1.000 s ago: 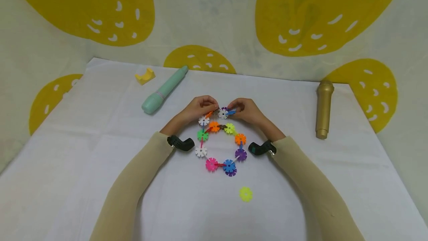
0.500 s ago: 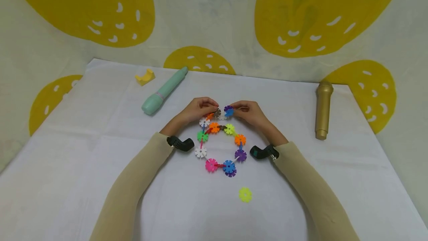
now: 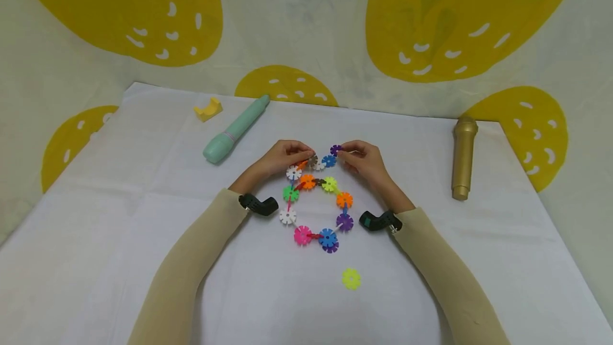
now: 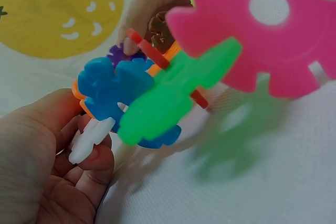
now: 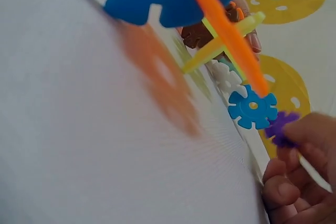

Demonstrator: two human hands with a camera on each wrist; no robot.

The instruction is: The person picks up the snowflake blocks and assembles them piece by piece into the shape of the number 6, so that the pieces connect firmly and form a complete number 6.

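Observation:
A ring of notched, flower-shaped plastic discs lies mid-table, including a green disc (image 3: 290, 194), a pink disc (image 3: 303, 235) and an orange disc (image 3: 344, 199). From its far left a short chain runs to the right, through a brown disc (image 3: 313, 162), a white disc and a blue disc (image 5: 252, 106) to a purple disc (image 5: 283, 128). My left hand (image 3: 286, 154) pinches the chain at the brown disc, fingertips partly hidden. With thumb and fingers, my right hand (image 3: 364, 159) pinches the purple end disc.
A loose yellow disc (image 3: 351, 278) lies near the front. At the back left are a mint-green microphone-shaped object (image 3: 234, 131) and a yellow curved block (image 3: 208, 110). A gold microphone (image 3: 463, 158) lies at the right. A fruit-print cloth hangs behind the table.
My right hand has moved right, drawing the purple disc out from behind the white one. The blue disc now shows face-on between them. My left hand has stayed nearly still.

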